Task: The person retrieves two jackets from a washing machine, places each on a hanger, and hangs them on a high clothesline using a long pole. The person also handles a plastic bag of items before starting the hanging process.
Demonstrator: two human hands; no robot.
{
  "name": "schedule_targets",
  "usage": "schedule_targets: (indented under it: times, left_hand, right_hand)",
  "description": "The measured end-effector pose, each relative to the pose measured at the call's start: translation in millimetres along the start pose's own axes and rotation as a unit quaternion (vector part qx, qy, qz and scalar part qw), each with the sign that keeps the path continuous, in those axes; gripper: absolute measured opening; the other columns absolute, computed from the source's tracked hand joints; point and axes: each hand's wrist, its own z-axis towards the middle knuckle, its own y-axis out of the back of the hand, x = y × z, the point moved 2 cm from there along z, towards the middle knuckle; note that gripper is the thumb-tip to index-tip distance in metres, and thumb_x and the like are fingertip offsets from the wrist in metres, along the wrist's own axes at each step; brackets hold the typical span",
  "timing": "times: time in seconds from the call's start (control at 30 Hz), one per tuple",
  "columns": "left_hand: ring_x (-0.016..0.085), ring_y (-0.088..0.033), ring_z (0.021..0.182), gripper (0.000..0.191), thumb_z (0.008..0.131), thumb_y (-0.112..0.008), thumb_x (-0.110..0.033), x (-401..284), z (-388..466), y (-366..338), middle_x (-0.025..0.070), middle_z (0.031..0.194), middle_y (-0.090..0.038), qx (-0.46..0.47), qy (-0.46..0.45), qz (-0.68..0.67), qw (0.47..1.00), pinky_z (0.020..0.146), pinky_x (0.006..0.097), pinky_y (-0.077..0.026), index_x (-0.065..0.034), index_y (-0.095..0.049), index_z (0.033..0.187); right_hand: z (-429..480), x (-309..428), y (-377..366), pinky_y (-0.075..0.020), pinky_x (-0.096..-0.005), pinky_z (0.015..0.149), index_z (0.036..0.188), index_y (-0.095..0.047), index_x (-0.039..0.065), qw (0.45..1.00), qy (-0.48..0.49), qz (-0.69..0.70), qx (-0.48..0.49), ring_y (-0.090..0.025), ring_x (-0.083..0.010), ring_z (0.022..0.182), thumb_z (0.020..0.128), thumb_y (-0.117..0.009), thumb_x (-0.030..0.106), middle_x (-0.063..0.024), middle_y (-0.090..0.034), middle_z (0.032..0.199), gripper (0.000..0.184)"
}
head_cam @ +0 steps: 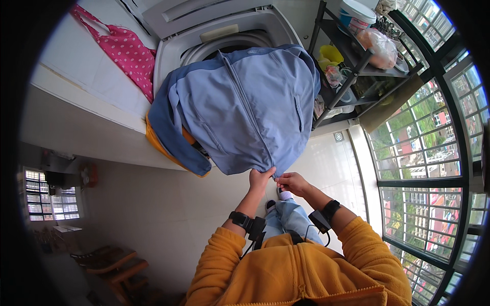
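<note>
A blue zip-up jacket [233, 111] lies spread over the front of an open top-loading washing machine [166, 55], its lower hem hanging toward me. The jacket's front zipper [245, 101] runs closed down the middle, as far as I can see. At the hem, my left hand [260, 178] grips the fabric beside the zipper's bottom end. My right hand [291, 183] pinches the zipper end from the other side, its fingertips close to the left hand. One darker blue sleeve [180, 141] dangles at the left, with orange-yellow fabric [157, 143] showing beneath it.
A pink polka-dot cloth item [128, 55] lies on the white ledge [88, 91] to the left. At the right stands a dark rack [337, 49] with a lidded bucket [356, 17], a plastic bag [377, 48] and a yellow container [330, 55]. Barred windows [417, 153] line the right side.
</note>
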Motion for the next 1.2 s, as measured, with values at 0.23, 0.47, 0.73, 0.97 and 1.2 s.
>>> schedule_targets:
  times: [0.23,0.47,0.73,0.97,1.2]
  left_hand:
    - [0.014,-0.059,0.072,0.023,0.073,-0.067,-0.003,-19,-1,-7,0.0049,0.089,-0.059,-0.071,-0.034,0.023,0.997,0.061,0.027,-0.05,-0.0021,-0.056,0.093]
    - [0.014,-0.058,0.071,0.023,0.074,-0.067,-0.004,-25,-6,-11,0.0049,0.088,-0.059,-0.04,-0.015,-0.035,0.998,0.06,0.0259,-0.05,-0.0023,-0.056,0.094]
    - [0.016,-0.057,0.085,0.023,0.079,-0.062,-0.007,-22,-14,-11,0.0052,0.097,-0.057,-0.021,-0.003,-0.133,0.991,0.073,0.0278,-0.048,-0.0017,-0.053,0.101]
    - [0.014,-0.051,0.093,0.03,0.088,-0.05,-0.022,-18,-16,4,0.002,0.104,-0.055,0.06,0.107,-0.231,0.965,0.08,0.0288,-0.041,-0.0065,-0.049,0.114]
    - [0.015,-0.053,0.081,0.041,0.09,-0.046,-0.031,-20,-14,-1,0.0013,0.097,-0.055,0.233,0.088,-0.321,0.914,0.078,0.0305,-0.043,-0.0193,-0.039,0.129]
  right_hand:
    - [-21,30,-9,-0.0431,-0.0236,0.048,0.075,-0.059,0.002,0.982,-0.031,-0.184,-0.027,-0.047,-0.0092,0.05,0.081,-0.061,0.023,-0.0005,-0.05,0.058,0.022]
    - [-29,28,-21,-0.0461,-0.0255,0.059,0.093,-0.054,0.005,0.999,-0.026,0.016,0.026,-0.052,-0.0118,0.064,0.082,-0.06,0.027,-0.0018,-0.056,0.074,0.025]
    - [-17,18,-23,-0.0508,-0.028,0.066,0.086,-0.053,-0.001,0.994,0.079,0.027,-0.068,-0.06,-0.0175,0.067,0.079,-0.064,0.014,-0.0106,-0.06,0.078,0.02]
    - [-24,22,-24,-0.0527,-0.0285,0.069,0.085,-0.053,-0.003,0.988,0.078,0.128,-0.04,-0.062,-0.0199,0.073,0.082,-0.06,0.008,-0.0163,-0.062,0.085,0.013]
    - [-20,25,-47,-0.053,-0.0285,0.07,0.081,-0.047,-0.001,0.977,0.113,0.18,-0.024,-0.063,-0.0214,0.073,0.082,-0.06,0.007,-0.0157,-0.062,0.081,0.015]
